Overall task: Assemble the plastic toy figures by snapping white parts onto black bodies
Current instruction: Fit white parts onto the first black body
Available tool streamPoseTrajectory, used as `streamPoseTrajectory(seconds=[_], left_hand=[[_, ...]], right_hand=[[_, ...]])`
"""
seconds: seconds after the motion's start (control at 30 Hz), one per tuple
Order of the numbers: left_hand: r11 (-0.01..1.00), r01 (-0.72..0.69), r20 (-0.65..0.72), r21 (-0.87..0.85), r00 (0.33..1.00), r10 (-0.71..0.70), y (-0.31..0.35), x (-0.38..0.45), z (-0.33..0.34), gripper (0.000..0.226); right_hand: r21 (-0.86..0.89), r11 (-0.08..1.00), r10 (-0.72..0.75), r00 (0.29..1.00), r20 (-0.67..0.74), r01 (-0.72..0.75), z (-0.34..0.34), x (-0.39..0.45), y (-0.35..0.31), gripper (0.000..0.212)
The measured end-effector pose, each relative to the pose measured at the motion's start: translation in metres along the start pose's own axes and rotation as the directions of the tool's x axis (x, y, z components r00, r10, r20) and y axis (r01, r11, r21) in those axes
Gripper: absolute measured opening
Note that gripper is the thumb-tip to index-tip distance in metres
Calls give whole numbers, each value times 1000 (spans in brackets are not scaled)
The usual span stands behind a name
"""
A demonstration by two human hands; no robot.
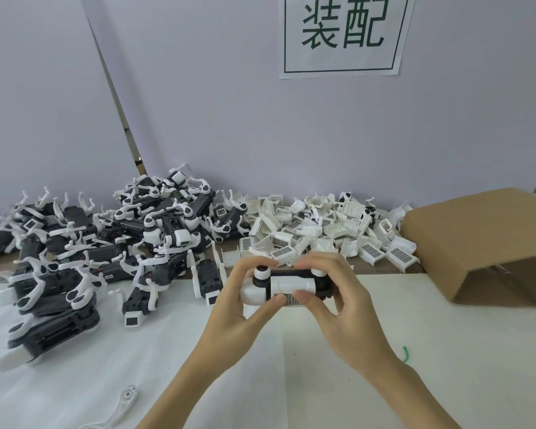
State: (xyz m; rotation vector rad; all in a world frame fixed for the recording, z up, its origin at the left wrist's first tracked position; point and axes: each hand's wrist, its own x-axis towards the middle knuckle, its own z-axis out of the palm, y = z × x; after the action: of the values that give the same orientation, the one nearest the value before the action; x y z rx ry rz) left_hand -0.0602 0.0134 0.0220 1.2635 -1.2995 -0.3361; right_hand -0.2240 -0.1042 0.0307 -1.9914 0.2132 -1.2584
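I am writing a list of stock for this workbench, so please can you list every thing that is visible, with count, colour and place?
toy figure in hand: one, black body with white parts, held above the table in the centre
pile of figures: too many to count, black and white, left side of the table
pile of white parts: too many to count, white, back centre against the wall
cardboard box: one, brown, on its side at the right
loose white piece: one, white, front left of the table
table cover: one, white, over the table
paper sign: one, white with dark green characters, on the wall
green scrap: one, green, right of the right wrist
left hand: one, grip on the figure's left end
right hand: one, grip on the figure's right end
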Motion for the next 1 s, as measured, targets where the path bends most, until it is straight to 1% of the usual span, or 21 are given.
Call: streamPoseTrajectory(seconds=[0.07,0.17,0.33,0.4,0.5,0.57,0.63,0.77,0.87,0.93,1.0], left_hand=[[999,24,3,-32,1000,-24,0,-1,1,44],[999,35,-11,-30,999,-35,-1,0,3,42],[994,82,14,-75,997,-81,1,1,2,40],[993,88,15,-76,996,-87,2,0,2,42],[993,104,6,-63,995,-104,2,-2,7,43],[992,117,-52,-50,991,-120,1,-2,12,40],[989,132,-91,-61,986,-137,-1,-2,15,35],[988,132,-105,-82,985,-140,-2,-1,16,32],[983,156,-101,-92,981,-165,-2,2,17,33],[970,201,-118,-138,969,-218,-2,2,19,32],[929,284,-146,-239,935,-324,-2,2,22,30]], right_hand=[[-25,1000,1,1000,12,-1,1,-1,0,27],[-24,999,21,1000,18,-21,1,0,2,24],[-20,999,51,998,45,-51,-1,2,0,25],[-23,997,80,993,82,-78,-5,3,-2,29],[-119,992,68,986,150,-51,-11,3,-1,36],[-144,988,86,984,157,-63,-9,1,0,37],[-115,987,127,982,140,-111,-6,0,1,34],[-81,990,125,985,115,-116,-2,1,2,27],[-39,983,180,977,110,-177,-6,1,6,22],[2,972,233,964,127,-235,-8,1,8,21],[22,970,234,961,148,-240,-11,2,9,28]])
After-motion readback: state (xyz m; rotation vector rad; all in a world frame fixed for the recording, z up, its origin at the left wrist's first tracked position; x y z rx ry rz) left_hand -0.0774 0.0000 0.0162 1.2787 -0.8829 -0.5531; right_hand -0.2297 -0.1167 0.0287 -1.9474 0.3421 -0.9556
